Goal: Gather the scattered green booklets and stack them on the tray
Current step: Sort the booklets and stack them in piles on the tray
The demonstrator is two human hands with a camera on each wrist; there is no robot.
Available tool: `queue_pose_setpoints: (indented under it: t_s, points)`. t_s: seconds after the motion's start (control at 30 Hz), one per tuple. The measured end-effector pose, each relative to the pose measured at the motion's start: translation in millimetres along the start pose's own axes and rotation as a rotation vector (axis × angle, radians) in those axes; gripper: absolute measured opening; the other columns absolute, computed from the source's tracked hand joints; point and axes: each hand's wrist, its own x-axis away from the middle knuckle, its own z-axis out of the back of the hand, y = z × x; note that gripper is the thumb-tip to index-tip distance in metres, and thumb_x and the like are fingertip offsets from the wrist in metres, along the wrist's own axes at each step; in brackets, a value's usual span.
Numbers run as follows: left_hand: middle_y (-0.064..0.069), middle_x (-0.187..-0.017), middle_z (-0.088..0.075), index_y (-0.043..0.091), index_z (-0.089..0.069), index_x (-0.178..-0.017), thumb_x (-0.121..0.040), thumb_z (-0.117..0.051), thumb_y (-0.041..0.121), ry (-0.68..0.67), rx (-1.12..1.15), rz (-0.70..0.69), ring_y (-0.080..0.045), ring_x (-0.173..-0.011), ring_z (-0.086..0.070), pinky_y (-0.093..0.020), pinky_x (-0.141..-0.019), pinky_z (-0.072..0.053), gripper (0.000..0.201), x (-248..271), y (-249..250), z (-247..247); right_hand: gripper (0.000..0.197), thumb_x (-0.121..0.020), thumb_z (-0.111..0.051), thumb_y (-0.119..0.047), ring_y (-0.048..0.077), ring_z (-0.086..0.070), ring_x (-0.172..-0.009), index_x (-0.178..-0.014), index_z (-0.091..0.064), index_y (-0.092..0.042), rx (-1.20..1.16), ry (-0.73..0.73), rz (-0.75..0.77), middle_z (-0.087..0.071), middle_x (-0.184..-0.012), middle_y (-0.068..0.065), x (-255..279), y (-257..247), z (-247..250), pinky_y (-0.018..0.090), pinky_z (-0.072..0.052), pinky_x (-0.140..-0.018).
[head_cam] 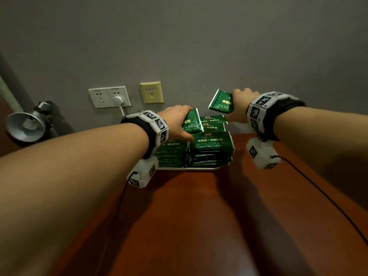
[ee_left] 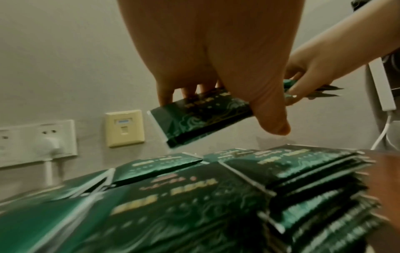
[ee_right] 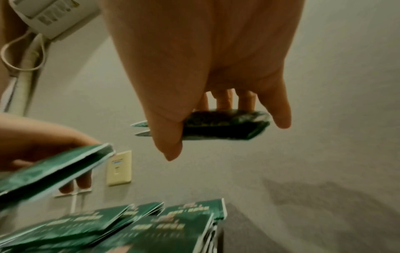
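Stacks of green booklets (head_cam: 211,148) (ee_left: 194,196) (ee_right: 168,227) fill a pale tray (head_cam: 189,168) at the far edge of the wooden table, against the wall. My left hand (head_cam: 179,120) (ee_left: 216,77) hovers over the left stacks and grips a green booklet (head_cam: 192,121) (ee_left: 201,118) between thumb and fingers. Higher, over the right rear of the tray, my right hand (head_cam: 242,102) (ee_right: 216,102) holds another green booklet (head_cam: 222,102) (ee_right: 225,126), tilted. Both held booklets are clear of the stacks.
The reddish-brown table (head_cam: 199,216) runs toward me from the tray. On the grey wall are a white socket with a plug (head_cam: 110,96) and a cream wall plate (head_cam: 151,93). A grey lamp-like fixture (head_cam: 27,124) sits at left. Black wrist cables (head_cam: 318,192) trail over the table.
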Motion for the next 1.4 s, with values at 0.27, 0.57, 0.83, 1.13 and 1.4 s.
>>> queue_pose_setpoints:
  t_s: [0.27, 0.57, 0.83, 1.13, 1.4]
  points:
    - [-0.011, -0.135, -0.053, 0.009, -0.041, -0.139, -0.068, -0.083, 0.048, -0.178, 0.009, -0.108, -0.030, -0.120, -0.054, -0.043, -0.098, -0.046, 0.091, -94, 27, -27, 0.060, -0.078, -0.074, -0.046, 0.033, -0.064, -0.098, -0.121, -0.057, -0.008, 0.062, -0.092, 0.090, -0.066, -0.110, 0.014, -81, -14, -2, 0.038, -0.052, -0.083]
    - [0.000, -0.119, -0.066, 0.012, -0.063, -0.125, -0.080, -0.076, 0.040, -0.096, 0.226, -0.039, -0.017, -0.106, -0.062, -0.027, -0.088, -0.047, 0.054, -114, -3, -36, 0.072, -0.063, -0.072, -0.060, 0.030, -0.067, -0.093, -0.117, -0.062, -0.013, 0.158, -0.200, 0.205, -0.070, -0.102, 0.010, -138, -44, -40, 0.043, -0.054, -0.086]
    - [-0.010, -0.098, -0.071, 0.007, -0.072, -0.096, -0.091, -0.056, 0.014, 0.013, 0.025, 0.243, -0.026, -0.089, -0.064, -0.032, -0.075, -0.051, 0.018, -99, -33, -32, 0.099, -0.067, -0.078, -0.057, 0.034, -0.057, -0.114, -0.146, -0.034, -0.018, 0.134, -0.210, 0.190, -0.054, -0.134, 0.010, -135, -48, -47, 0.047, -0.049, -0.096]
    - [-0.009, -0.129, -0.062, 0.011, -0.062, -0.129, -0.092, -0.048, 0.004, -0.037, 0.151, 0.250, -0.026, -0.115, -0.059, -0.034, -0.099, -0.047, 0.039, -61, -7, -4, 0.066, -0.089, -0.067, -0.027, 0.030, -0.054, -0.117, -0.146, -0.035, -0.017, 0.173, -0.190, 0.231, -0.051, -0.137, 0.011, -87, -26, -25, 0.038, -0.046, -0.093]
    - [-0.009, -0.124, -0.061, 0.013, -0.060, -0.124, -0.092, -0.051, 0.008, -0.048, 0.128, 0.288, -0.028, -0.111, -0.058, -0.034, -0.089, -0.050, 0.034, 62, 0, -10, 0.061, -0.090, -0.062, -0.036, 0.033, -0.047, -0.123, -0.144, -0.039, -0.018, 0.157, -0.167, 0.489, -0.050, -0.137, 0.011, 28, -93, 0, 0.039, -0.042, -0.097]
